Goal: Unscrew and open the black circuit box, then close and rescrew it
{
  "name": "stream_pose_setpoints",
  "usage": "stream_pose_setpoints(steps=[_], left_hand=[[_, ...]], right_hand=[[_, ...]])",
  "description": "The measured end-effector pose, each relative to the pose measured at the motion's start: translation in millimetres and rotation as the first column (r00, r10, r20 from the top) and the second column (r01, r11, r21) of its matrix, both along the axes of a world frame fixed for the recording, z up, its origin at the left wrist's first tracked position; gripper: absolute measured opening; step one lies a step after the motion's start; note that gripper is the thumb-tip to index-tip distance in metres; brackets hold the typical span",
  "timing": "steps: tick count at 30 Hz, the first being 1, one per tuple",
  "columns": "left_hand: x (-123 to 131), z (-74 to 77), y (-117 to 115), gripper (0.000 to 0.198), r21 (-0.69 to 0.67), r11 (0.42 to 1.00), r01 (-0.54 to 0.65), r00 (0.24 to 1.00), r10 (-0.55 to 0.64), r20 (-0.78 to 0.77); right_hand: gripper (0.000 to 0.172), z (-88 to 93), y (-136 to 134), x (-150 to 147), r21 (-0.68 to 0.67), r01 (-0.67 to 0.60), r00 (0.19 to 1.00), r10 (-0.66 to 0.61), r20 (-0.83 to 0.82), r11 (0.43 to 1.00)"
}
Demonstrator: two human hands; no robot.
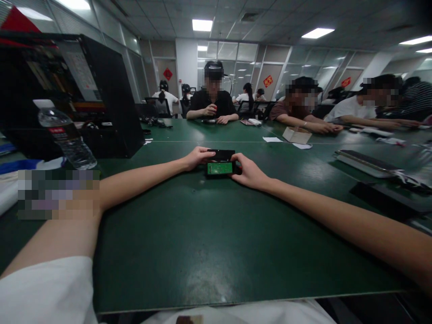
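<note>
A small black device [221, 155] with an opened part showing a green circuit board [219, 168] lies on the dark green table [202, 243], far out in front of me. My left hand [196, 158] grips its left end with curled fingers. My right hand [248, 171] holds its right end, fingers closed against the side. Both arms are stretched out across the table.
A plastic water bottle [64, 135] and a big black case [84, 90] stand at the left. A small cardboard box [296, 134] and paper scraps lie further back. Flat black trays [367, 162] sit at the right. Several people work at the table's far side.
</note>
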State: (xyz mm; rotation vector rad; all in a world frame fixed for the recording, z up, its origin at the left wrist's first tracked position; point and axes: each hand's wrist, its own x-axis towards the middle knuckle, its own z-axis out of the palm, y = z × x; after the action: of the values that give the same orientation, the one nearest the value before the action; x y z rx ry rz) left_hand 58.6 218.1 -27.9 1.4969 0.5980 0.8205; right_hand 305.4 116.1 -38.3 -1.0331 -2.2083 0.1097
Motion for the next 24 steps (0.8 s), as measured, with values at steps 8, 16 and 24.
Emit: stream_pose_setpoints(steps=[8,16,24], left_hand=[[-0.7,2.9,-5.8,0.040,0.038,0.999,-0.007,1.000,0.008,-0.030],[-0.6,4.8,-7.3,0.040,0.034,0.999,-0.017,0.999,0.019,-0.050],[-0.2,4.6,-7.3,0.042,0.057,0.998,-0.028,0.997,0.032,-0.071]], right_hand=[[0.044,1.8,-1.7,-2.0,-0.004,-0.017,1.000,0.017,0.002,1.000],[0.046,4.8,-3.5,-3.1,-0.003,-0.036,0.999,0.036,0.036,0.999],[0.044,4.8,-3.7,-4.1,0.017,-0.041,0.998,0.040,0.043,0.999]])
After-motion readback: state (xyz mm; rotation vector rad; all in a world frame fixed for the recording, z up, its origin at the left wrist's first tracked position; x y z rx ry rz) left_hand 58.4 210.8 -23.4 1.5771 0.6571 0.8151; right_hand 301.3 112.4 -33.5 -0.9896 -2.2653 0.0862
